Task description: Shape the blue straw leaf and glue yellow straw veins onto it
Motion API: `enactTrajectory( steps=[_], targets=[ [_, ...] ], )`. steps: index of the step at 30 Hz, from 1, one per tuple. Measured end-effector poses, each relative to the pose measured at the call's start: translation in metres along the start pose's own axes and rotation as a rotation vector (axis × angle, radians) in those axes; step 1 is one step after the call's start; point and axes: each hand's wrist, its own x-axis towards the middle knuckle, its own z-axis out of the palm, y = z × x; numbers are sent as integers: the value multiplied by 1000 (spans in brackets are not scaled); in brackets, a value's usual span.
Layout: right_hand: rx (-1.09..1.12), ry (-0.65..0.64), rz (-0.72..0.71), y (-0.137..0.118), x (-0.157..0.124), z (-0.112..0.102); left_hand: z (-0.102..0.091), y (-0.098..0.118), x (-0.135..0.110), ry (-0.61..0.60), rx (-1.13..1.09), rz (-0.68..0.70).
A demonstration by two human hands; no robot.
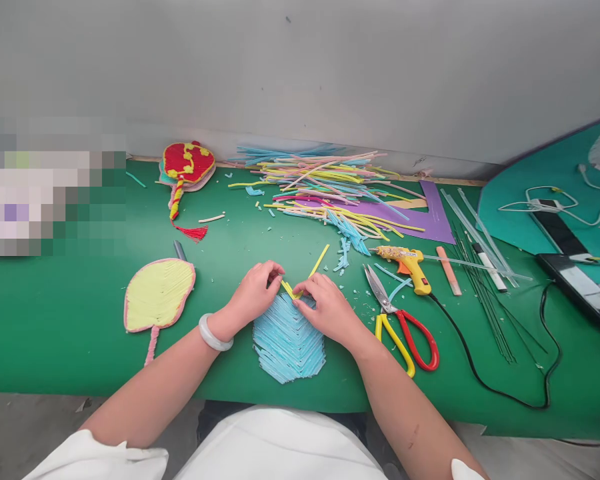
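Note:
A light blue woven leaf-shaped piece (287, 340) lies on the green table (70, 313) in front of me. Both hands meet at its top edge. My left hand (254, 293), with a white bangle on the wrist, pinches the near end of a yellow strip (316, 265). My right hand (325, 303) is closed on the same strip where it bends over the blue piece. The strip's free end points up and to the right.
A yellow fan with pink rim (157, 293) lies to the left, a red fan with tassel (186, 167) behind it. Scissors with red and yellow handles (400, 323), a yellow glue gun (407, 263), its black cord and several coloured strips (325, 187) are on the right.

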Motion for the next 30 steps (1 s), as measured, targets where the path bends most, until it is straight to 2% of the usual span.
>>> enactTrajectory(
  steps=[10, 21, 30],
  targets=[
    [-5, -9, 12, -1, 1, 1, 2, -2, -1, 28, 158, 138],
    [-19, -9, 14, 0, 2, 2, 1, -1, -4, -25, 261, 201],
    [-14, 0, 18, -2, 2, 3, 1, -2, -4, -52, 237, 214]
  ],
)
